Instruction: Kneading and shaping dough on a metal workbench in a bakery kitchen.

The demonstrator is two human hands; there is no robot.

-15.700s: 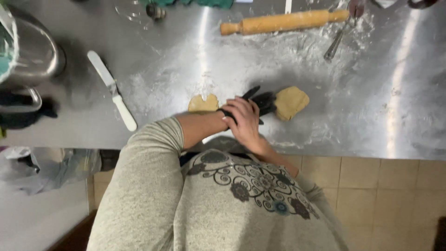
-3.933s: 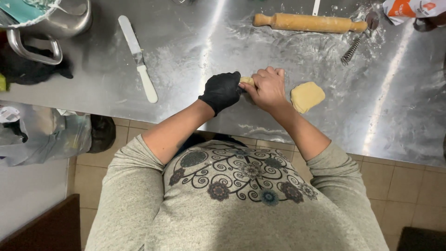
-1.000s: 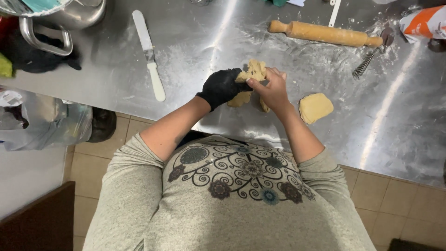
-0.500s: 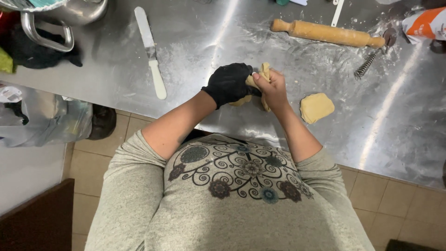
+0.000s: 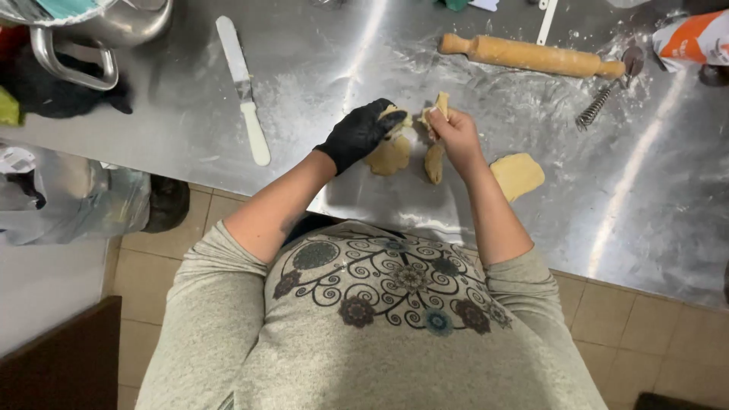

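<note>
A tan tiled floor (image 5: 645,334) ran along the bottom of the frame, and above it stretched a steel table (image 5: 653,228) dusted with flour. Just beyond the near edge, at centre frame, the left hand (image 5: 363,135), in a black glove, had its fingers curled around a pale lump of dough (image 5: 396,118), while under it a flatter piece of dough (image 5: 389,156) lay on the steel. Right beside it the bare right hand (image 5: 454,138) pinched a dough strip (image 5: 434,159) that hung from its closed fingers down to the table, one end poking up above the knuckles. The dough looked soft and light, likely to stretch or tear under its own weight, so it seemed best gripped close to the thick part and supported from below rather than by a thin end. Slightly right of the hands a separate dough slab (image 5: 518,175) rested flat, apart from both. Farther up on the left lay a white-handled palette knife (image 5: 244,89). Toward the upper right sat a wooden rolling pin (image 5: 531,55) and a small wire whisk (image 5: 600,106), with an orange-and-white bag (image 5: 695,42) in the corner. In the upper left corner stood a metal pot (image 5: 114,30) with a loop handle.
</note>
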